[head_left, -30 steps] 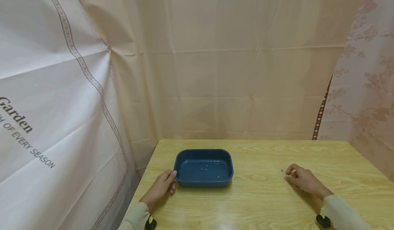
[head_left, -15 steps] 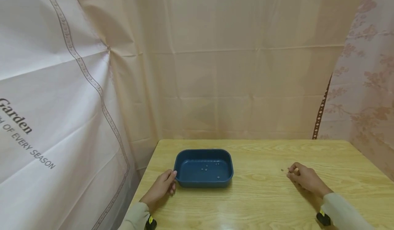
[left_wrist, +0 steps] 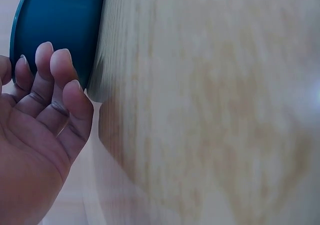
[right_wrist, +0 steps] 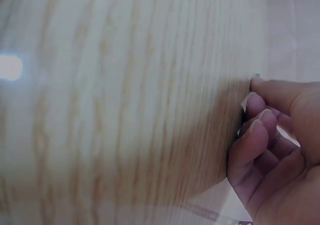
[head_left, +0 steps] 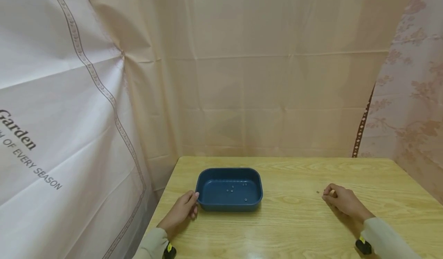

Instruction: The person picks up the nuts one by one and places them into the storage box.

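Small ring-like parts (head_left: 232,191), status left to right: the left hand (head_left: 181,209) grips the left end of the blue tray (head_left: 229,208), thumb at the rim, fingers curled outside it, gap narrow, presumably to steady it. Tray stands upright on the left half of the table (head_left: 287,228); approx. 6 parts lie on its floor: 3 about mid, 2 toward the far right, 1 toward the near right. Well right of the tray, 1 loose part (head_left: 317,192) lies on the wood, just left of the right hand (head_left: 344,203). Right thumb and index are bent toward each other, tips low by the tabletop, spacing narrow, other fingers curled; can't tell if a part is btwn the tips (detail too small, wrist view no help). Step in hand, as judged: fingertip pick-up, right side. Next move calls for a precise pinch on the part's edge w/ min. pressure, then a straight lift; excess side force could flick the part away. Rec.: keep tray pos. fixed w/ left hand, & avoid nudging the loose part.
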Tool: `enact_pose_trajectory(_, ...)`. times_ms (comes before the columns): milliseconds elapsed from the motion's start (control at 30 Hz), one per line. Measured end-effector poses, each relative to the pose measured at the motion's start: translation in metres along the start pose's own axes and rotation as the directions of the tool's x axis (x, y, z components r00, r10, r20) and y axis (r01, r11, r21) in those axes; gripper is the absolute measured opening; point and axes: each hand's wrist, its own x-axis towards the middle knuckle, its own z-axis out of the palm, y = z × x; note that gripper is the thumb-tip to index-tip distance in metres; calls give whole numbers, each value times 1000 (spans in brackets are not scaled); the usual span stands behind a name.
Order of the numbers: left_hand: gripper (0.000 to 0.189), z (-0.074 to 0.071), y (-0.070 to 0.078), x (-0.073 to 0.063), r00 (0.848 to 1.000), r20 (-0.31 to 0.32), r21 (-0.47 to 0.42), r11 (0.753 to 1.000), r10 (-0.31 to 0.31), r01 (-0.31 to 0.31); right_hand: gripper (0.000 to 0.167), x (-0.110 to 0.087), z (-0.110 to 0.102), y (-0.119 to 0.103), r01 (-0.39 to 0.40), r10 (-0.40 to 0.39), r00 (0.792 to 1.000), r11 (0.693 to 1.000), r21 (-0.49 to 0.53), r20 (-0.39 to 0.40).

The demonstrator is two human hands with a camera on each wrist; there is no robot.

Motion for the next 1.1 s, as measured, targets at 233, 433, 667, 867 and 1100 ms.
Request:
enact_pose_trajectory(233, 49, -1, 1, 1, 1000, 0, -9, 1000, 0, 0, 22, 1, -3, -4, -41, 41, 999, 999, 31, 16)
enact_pose_trajectory(433, 48, -1, 1, 1, 1000, 2, -5, 1000, -6, 6, 23, 2, -6, -8, -74, 74, 997, 997, -14, 8)
enact_pose_trajectory(667, 50, -1, 0, 1, 1000, 13, 5, 1000, -4, 4, 20, 1, -4, -5, -73, 73, 997, 997, 2, 21)
enact_pose_trajectory(867, 50, -1, -1, 1, 1000, 13, 3, 1000, 16, -16, 15, 2, -3, -6, -75, 74, 997, 997, 25, 37)
enact_pose_trajectory(1100, 49, -2, -2, 2, 1000, 18, -1, 1000, 7, -7, 11, 3, -5, -9, -128, 125, 990, 991, 29, 70)
